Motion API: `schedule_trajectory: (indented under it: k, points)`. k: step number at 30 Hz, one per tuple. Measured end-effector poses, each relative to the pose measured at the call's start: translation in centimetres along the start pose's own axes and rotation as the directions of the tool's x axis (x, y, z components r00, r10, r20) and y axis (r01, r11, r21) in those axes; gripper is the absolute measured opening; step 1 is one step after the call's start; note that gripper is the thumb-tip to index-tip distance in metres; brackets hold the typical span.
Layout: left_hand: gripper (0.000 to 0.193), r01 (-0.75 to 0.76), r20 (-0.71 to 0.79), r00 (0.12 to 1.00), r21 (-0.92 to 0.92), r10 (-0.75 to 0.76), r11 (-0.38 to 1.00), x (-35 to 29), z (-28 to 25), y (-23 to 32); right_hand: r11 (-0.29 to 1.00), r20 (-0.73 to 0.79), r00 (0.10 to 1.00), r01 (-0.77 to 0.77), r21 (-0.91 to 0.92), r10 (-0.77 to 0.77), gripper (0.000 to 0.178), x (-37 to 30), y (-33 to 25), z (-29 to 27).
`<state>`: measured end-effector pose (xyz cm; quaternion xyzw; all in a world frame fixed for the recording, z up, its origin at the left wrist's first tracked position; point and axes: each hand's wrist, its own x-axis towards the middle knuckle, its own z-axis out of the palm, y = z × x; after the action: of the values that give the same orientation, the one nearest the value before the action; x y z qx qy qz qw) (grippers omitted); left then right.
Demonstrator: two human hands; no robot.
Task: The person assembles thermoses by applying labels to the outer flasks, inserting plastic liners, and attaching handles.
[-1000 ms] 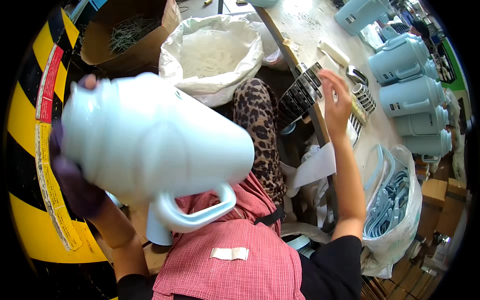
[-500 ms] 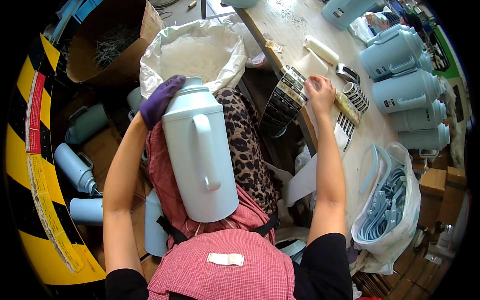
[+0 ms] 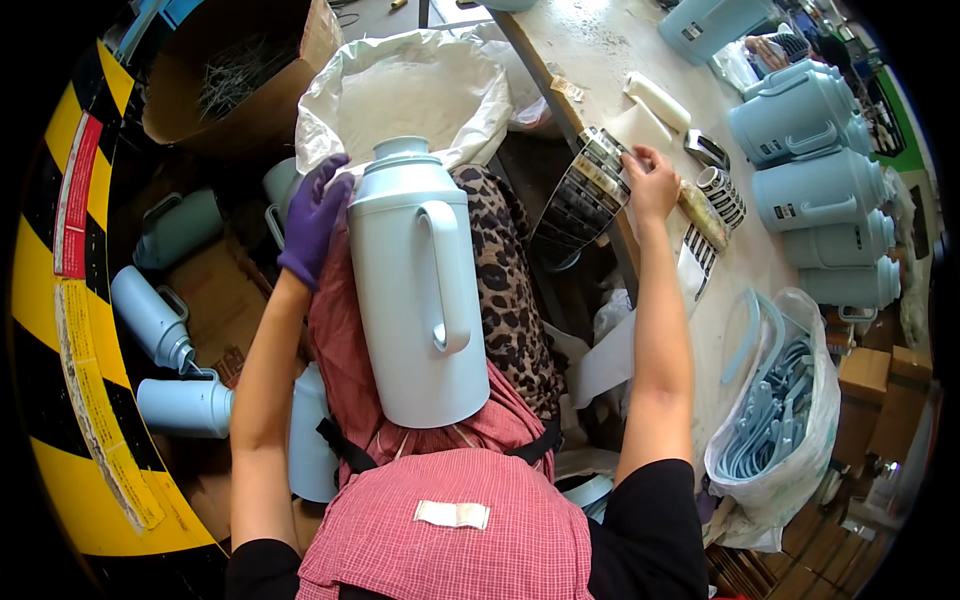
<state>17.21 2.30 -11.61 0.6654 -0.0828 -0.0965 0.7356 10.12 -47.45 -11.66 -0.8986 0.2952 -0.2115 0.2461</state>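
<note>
A pale blue vacuum jug casing (image 3: 410, 310) with a side handle lies across my lap, its neck pointing away from me. Beside its upper left side is my left hand (image 3: 316, 222) in a purple glove, fingers apart and not wrapped round the jug; whether the fingertips touch it I cannot tell. My bare right hand (image 3: 652, 183) is at the table's edge, thumb and fingers pinched on the edge of a black-and-silver sheet of labels (image 3: 578, 205). The sheet hangs in a curve off the table (image 3: 600, 50).
An open white sack (image 3: 330, 110) stands beyond my knees. On the table are a white roll (image 3: 657, 102), a tape dispenser (image 3: 706, 150) and a label roll (image 3: 722, 190). Stacked blue jugs (image 3: 805, 195) stand at right, above a bag of blue handles (image 3: 765, 420). More jugs (image 3: 150, 315) lie at left.
My left hand has come off the jug's shoulder, its fingers now spread at the jug's side. The jug sits more upright in view. My right hand stays at the label sheet.
</note>
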Motion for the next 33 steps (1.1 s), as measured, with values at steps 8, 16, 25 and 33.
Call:
schedule_trajectory:
  k: [8,16,25,33]
  points:
    - [0.036,-0.093,-0.236,0.968,-0.019,0.086,0.995,-9.5,-2.5,-2.6,0.979,-0.137,0.983,0.101,-0.175,-0.125,0.024,-0.1,-1.7,0.1]
    - [0.029,-0.071,-0.282,0.957,0.021,0.074,0.997,-14.9,-0.4,-2.2,0.961,-0.206,0.940,0.276,-0.010,-0.272,0.015,-3.9,-1.1,-1.7]
    - [0.100,-0.578,0.456,0.816,0.660,0.355,0.480,-22.9,4.9,-0.1,0.666,0.757,0.642,-0.512,0.542,-0.124,0.032,-24.1,-11.6,-11.3]
    - [0.096,-0.639,0.482,0.769,0.554,0.421,0.534,-22.5,4.0,-1.8,0.658,0.890,0.392,-0.611,0.441,-0.233,0.031,-27.3,-14.4,-6.7]
